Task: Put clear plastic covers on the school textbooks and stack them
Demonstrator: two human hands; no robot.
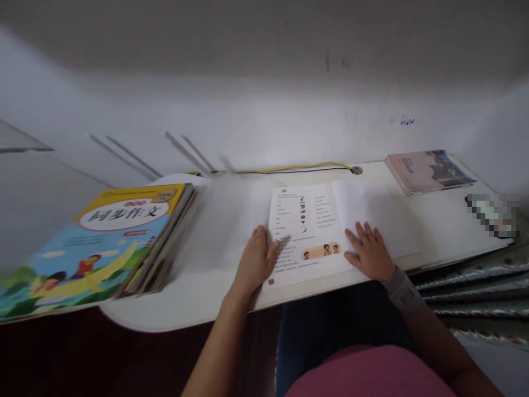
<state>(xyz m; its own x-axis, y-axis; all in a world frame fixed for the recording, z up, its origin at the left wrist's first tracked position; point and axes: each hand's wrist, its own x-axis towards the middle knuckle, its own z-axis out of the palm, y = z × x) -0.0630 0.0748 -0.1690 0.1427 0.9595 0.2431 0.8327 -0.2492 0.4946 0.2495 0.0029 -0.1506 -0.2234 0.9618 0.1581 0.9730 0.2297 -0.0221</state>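
Observation:
An open book lies near the front edge of the white desk, its printed page showing text, small pictures and an orange cartoon strip. My left hand rests at the left edge of that page, fingers stretched out and holding nothing. My right hand, with a grey band on the wrist, lies flat with fingers spread on the right side of the book. Under and beyond its fingertips is a blank white page, slightly raised near the fold.
A stack of books with a colourful cover stands at the left. Pinkish booklets lie at the back right, near a dark-edged, pixelated object. A yellow cable runs along the wall to a desk hole.

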